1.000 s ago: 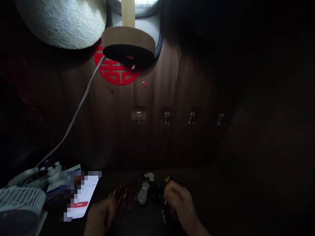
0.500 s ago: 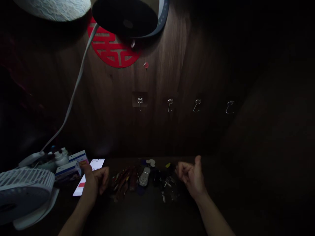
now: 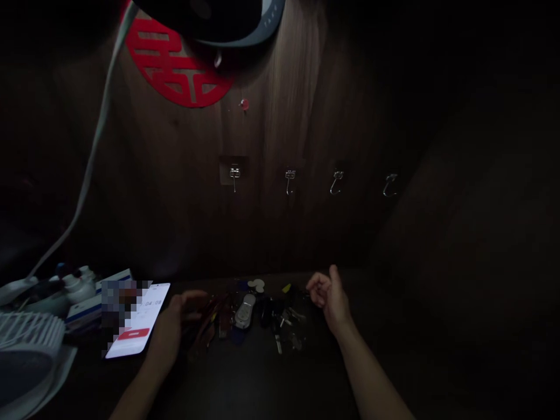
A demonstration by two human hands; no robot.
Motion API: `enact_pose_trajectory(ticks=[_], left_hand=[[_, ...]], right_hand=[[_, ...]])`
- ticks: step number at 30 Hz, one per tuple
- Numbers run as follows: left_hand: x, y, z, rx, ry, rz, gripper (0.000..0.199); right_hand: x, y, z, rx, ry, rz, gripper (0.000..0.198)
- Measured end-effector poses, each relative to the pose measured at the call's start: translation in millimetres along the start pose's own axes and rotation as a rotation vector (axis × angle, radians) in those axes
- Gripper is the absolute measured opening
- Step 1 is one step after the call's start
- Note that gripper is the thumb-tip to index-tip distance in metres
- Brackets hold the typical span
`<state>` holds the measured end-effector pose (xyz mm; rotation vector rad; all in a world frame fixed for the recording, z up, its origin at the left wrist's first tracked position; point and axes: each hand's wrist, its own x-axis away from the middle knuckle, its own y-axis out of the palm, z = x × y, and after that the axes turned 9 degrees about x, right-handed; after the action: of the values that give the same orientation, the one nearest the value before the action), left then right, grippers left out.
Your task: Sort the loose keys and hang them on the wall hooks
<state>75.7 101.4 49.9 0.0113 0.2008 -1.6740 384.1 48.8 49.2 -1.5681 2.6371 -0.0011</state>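
Note:
A pile of keys (image 3: 292, 318) and small items lies on the dark tabletop between my hands. My left hand (image 3: 170, 329) is at the pile's left end, fingers stretched toward brown strap-like pieces (image 3: 207, 326); it is dim, and whether they touch cannot be made out. To the pile's right, my right hand (image 3: 333, 300) is raised with its thumb up and fingers loosely bent, holding nothing visible. In the middle of the pile lies a silver-grey remote fob (image 3: 245, 311). White round tags (image 3: 256, 286) and a small yellow piece (image 3: 286, 288) lie behind.
A lit phone (image 3: 142, 326) lies left of my left hand. Beyond it are boxes (image 3: 87, 312), white bottles (image 3: 79, 287) and a white fan (image 3: 30, 350). Several metal hooks (image 3: 290, 181) line the wood wall, below a red paper cutout (image 3: 188, 87). A white cable (image 3: 94, 151) hangs at left.
The view has shifted, so the wall and table things sit further left. My left hand has moved rightward to the pile and straightened its fingers. My right hand stays beside the keys.

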Motion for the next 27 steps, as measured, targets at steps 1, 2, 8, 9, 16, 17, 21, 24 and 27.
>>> enact_pose_trajectory(ticks=[1,2,8,9,16,17,21,24,27], left_hand=[[0.0,1.9,-4.2,-0.09,0.057,0.004,0.056],[0.0,3.3,-9.0,-0.185,0.128,-0.003,0.046],[-3.0,6.2,-42.0,-0.531,0.456,-0.156,0.034],[-3.2,6.6,-45.7,-0.558,0.48,-0.176,0.034],[-2.0,10.0,-51.2,-0.689,0.54,-0.282,0.031],[-1.9,10.2,-50.5,-0.698,0.534,-0.287,0.032],[-1.0,10.4,-45.8,-0.707,0.485,-0.293,0.032],[0.2,10.9,-38.9,-0.677,0.444,-0.297,0.028],[2.1,11.8,-30.1,-0.638,0.38,-0.296,0.025]], right_hand=[[-3.1,-1.3,2.4,0.066,-0.005,0.042,0.062],[-6.0,-2.2,5.1,0.15,-0.026,0.082,0.055],[-15.2,-0.9,21.2,0.51,-0.208,0.114,0.028],[-15.1,-0.4,23.3,0.549,-0.225,0.101,0.025],[-8.7,4.3,31.3,0.857,-0.301,0.086,0.015],[-7.8,5.4,31.6,0.929,-0.305,0.083,0.019],[-6.0,9.2,32.9,1.184,-0.306,0.015,0.037],[-7.2,10.0,34.2,1.245,-0.293,-0.027,0.041],[-9.4,9.6,35.5,1.254,-0.284,-0.019,0.028]])
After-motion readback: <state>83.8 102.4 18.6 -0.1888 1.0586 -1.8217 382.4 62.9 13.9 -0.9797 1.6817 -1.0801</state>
